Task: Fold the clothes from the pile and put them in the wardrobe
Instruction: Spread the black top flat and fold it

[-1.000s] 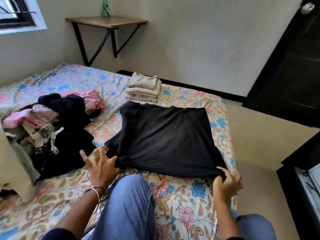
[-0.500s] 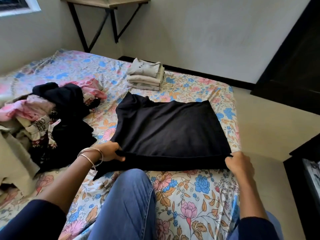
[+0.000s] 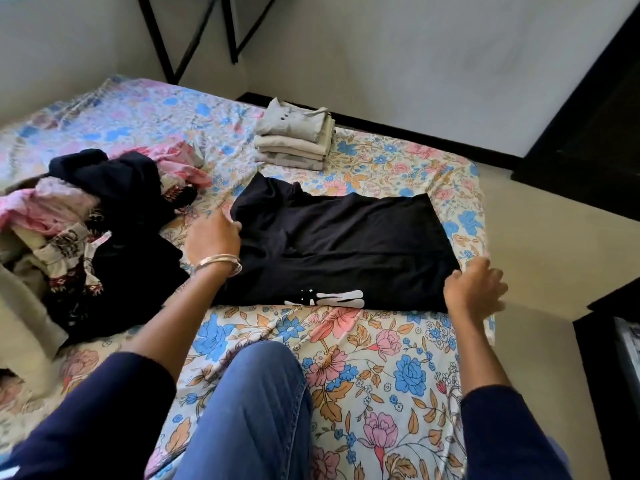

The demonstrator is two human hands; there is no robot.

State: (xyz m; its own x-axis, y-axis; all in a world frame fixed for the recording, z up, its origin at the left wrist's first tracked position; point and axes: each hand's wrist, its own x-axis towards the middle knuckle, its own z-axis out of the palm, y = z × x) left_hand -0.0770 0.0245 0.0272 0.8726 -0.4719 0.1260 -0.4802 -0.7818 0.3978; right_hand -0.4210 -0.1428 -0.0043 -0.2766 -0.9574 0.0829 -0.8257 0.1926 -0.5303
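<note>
Progress: partial. Four or so beige folded garments (image 3: 294, 140) stacked at upper centre of the bed (image 3: 381, 358). Unfolded pile (image 3: 90, 216) remains at left. Wardrobe stage apparently not begun.

In work: black shirt (image 3: 339, 247), centre frame, lying flat with one fold made along its near edge. Left hand (image 3: 214, 237) rests at its left edge, fingers touching cloth; grip unclear. Right hand (image 3: 474, 289) at lower right corner, fingers loosely spread, holding nothing.
</note>
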